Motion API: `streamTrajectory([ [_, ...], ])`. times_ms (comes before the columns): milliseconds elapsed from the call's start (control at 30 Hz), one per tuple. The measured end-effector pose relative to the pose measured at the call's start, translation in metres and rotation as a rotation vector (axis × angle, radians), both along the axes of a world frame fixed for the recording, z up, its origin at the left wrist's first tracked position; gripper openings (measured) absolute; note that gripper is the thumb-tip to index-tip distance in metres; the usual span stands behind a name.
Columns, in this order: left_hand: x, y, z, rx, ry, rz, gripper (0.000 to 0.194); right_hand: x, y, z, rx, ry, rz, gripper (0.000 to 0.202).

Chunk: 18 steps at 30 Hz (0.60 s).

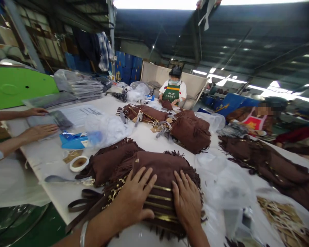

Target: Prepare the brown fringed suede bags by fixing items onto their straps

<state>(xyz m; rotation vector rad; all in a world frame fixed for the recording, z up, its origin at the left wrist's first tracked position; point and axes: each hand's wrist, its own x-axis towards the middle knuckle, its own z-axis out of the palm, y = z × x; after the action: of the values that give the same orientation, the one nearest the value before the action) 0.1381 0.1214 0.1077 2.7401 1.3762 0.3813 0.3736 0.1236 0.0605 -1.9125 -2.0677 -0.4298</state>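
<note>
A brown suede fringed bag (162, 167) with gold metal bars lies on the white table (49, 156) right in front of me. My left hand (134, 196) rests flat on its left side, fingers spread, beside a gold chain. My right hand (187, 199) presses flat on its right side over the gold bars. Neither hand grips anything. The bag's brown strap (83, 203) trails off to the left near the table edge.
More brown fringed bags (192, 130) are piled across the table, and a long heap (270, 166) runs along the right. Clear plastic bags (107, 128), a tape roll (78, 163) and a blue packet (73, 140) lie left. Another person's hands (38, 132) work at left; two people sit at the far side.
</note>
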Motion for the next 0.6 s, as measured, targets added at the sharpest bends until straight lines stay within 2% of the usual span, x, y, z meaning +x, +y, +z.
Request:
streamTrajectory([
  [100, 0.001, 0.007, 0.002, 0.029, 0.010, -0.009, 0.106, 0.000, 0.007, -0.001, -0.001, -0.016, -0.021, 0.048],
  [233, -0.008, 0.004, 0.018, 0.097, 0.021, -0.045, 0.100, 0.002, 0.006, 0.001, 0.043, -0.049, -0.001, 0.047],
  [467, -0.047, -0.023, 0.051, 0.244, 0.053, 0.152, 0.035, 0.001, -0.001, 0.009, 0.110, -0.041, 0.012, 0.043],
  [533, -0.054, -0.029, 0.054, 0.177, -0.031, 0.186, 0.016, -0.002, -0.005, 0.013, 0.143, -0.021, 0.026, 0.041],
  [600, -0.057, -0.033, 0.054, 0.053, -0.183, 0.217, 0.017, -0.009, -0.013, 0.020, 0.179, 0.010, 0.075, 0.040],
])
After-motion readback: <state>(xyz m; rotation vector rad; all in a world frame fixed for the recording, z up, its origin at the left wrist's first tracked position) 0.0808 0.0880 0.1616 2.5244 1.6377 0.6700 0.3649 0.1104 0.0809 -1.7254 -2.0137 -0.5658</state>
